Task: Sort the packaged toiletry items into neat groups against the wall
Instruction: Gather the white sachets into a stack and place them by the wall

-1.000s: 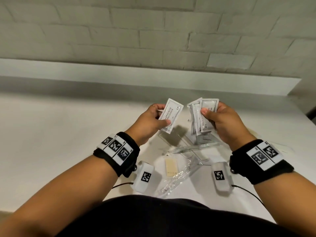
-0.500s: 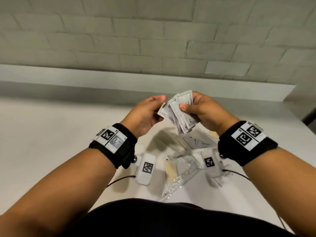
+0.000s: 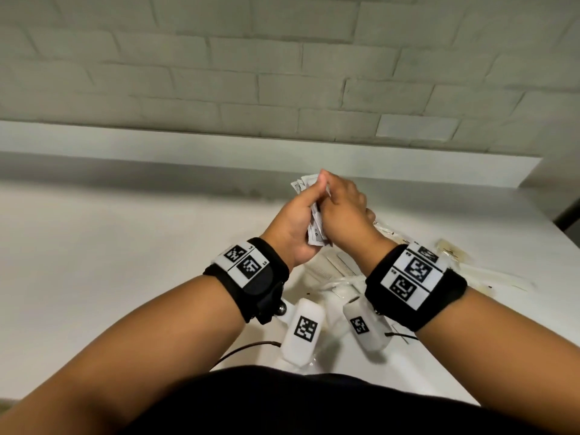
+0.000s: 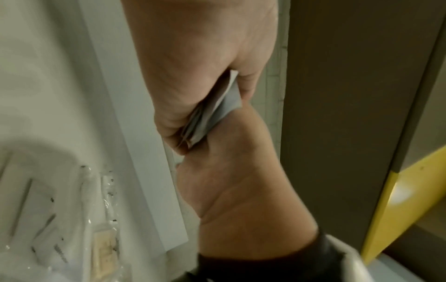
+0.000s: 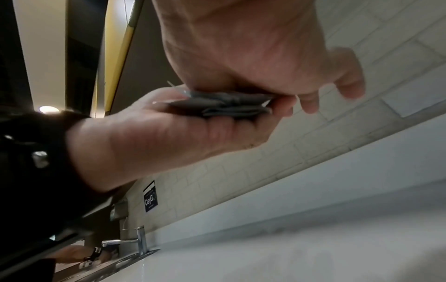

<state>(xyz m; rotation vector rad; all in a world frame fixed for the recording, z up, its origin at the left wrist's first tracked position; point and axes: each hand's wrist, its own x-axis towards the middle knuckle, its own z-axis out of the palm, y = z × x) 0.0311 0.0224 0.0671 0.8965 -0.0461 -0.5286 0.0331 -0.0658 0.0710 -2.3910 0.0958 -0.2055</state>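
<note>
A stack of small white sachets (image 3: pixel 315 229) is clamped between my two hands above the white counter (image 3: pixel 125 246), near the wall. My left hand (image 3: pixel 309 199) lies under and beside the stack, its thumb curled over the top. In the right wrist view the sachets (image 5: pixel 224 106) lie flat on the left palm (image 5: pixel 193 131) while my right hand (image 5: pixel 284 99) grips them from above. My right hand (image 3: pixel 332 196) covers most of the stack in the head view. The left wrist view shows the sachets' edges (image 4: pixel 217 110) squeezed between both hands.
Clear-wrapped combs (image 3: pixel 342 268) and other plastic packets (image 3: pixel 452 252) lie on the counter below and right of my hands. A low ledge (image 3: pixel 188 146) runs under the brick wall (image 3: pixel 282 73). Far off are a sink tap (image 5: pixel 142 240) and another person's hand (image 5: pixel 72 253).
A second ago my left hand held one sachet apart from the right hand's bundle. The hands have closed together, the sachet has joined the stack, and both have moved toward the wall.
</note>
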